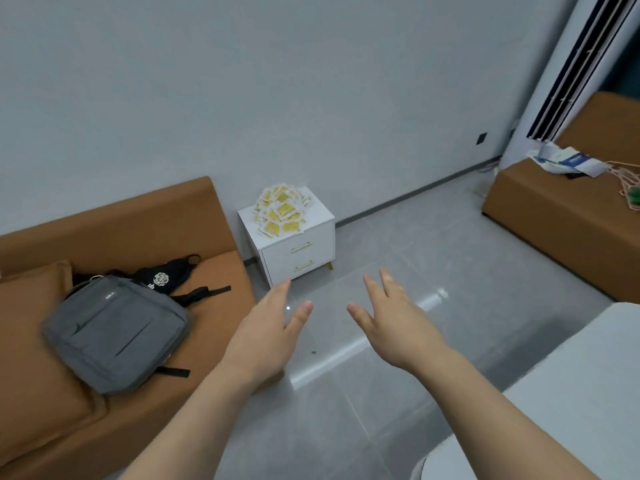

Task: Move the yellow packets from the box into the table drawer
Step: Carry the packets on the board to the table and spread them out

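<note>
A heap of yellow packets (pixel 281 211) with white edges lies on top of a small white bedside table (pixel 320 220) against the far wall. The table has two drawers with gold handles, an upper drawer (pixel 301 247) and a lower drawer (pixel 304 266), both closed. I cannot make out a box under the packets. My left hand (pixel 273 327) and my right hand (pixel 391 318) are stretched out in front of me over the floor, fingers straight and spread, holding nothing. Both hands are well short of the table.
An orange sofa (pixel 114 216) runs along the left, with a grey backpack (pixel 116 332) and a black bag (pixel 166 275) on its seat. A second orange sofa (pixel 554 209) at the right carries papers (pixel 568 161). Grey tiled floor (pixel 433 258) lies between them. A pale surface (pixel 588 368) is at the lower right.
</note>
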`<state>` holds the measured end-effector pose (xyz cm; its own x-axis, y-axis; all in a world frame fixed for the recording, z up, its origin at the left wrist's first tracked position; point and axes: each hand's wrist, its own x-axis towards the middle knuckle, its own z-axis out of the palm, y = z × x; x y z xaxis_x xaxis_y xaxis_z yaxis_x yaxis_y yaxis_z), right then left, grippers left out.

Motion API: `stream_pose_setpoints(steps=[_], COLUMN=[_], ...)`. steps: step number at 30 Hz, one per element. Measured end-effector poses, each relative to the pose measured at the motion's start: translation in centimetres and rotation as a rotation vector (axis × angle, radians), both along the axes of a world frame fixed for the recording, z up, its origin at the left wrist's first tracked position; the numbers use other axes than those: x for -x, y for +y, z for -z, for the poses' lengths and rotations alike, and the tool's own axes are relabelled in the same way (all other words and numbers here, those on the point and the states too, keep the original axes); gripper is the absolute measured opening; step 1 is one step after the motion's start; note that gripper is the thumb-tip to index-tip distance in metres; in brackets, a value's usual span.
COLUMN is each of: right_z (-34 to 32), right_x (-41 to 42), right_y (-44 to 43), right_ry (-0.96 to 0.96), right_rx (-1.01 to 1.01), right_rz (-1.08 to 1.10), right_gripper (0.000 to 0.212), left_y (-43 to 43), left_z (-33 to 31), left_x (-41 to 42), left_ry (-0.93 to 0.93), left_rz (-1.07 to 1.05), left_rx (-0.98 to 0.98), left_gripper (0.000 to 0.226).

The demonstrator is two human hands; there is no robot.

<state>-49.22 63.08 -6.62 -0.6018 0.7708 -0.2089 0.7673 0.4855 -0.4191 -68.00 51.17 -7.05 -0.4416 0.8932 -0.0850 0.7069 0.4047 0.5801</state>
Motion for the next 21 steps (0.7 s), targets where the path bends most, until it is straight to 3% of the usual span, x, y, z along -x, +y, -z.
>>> stream_pose_setpoints(steps=[9, 21], right_z=[4.2, 4.9], right_x=[11.7, 32.9], right_y=[15.7, 38.1], right_ry=[-0.053, -0.108], right_rx=[0.024, 0.023], right_rz=[0.037, -0.178], right_gripper=[0.07, 0.07], left_y=[15.8, 33.9], left_z=[3.8, 5.8], left_x=[13.0, 31.9], left_ry=[-0.037, -0.055], left_rz=[0.008, -0.194], left_rx=[0.054, 0.134], left_gripper=[0.071, 0.068])
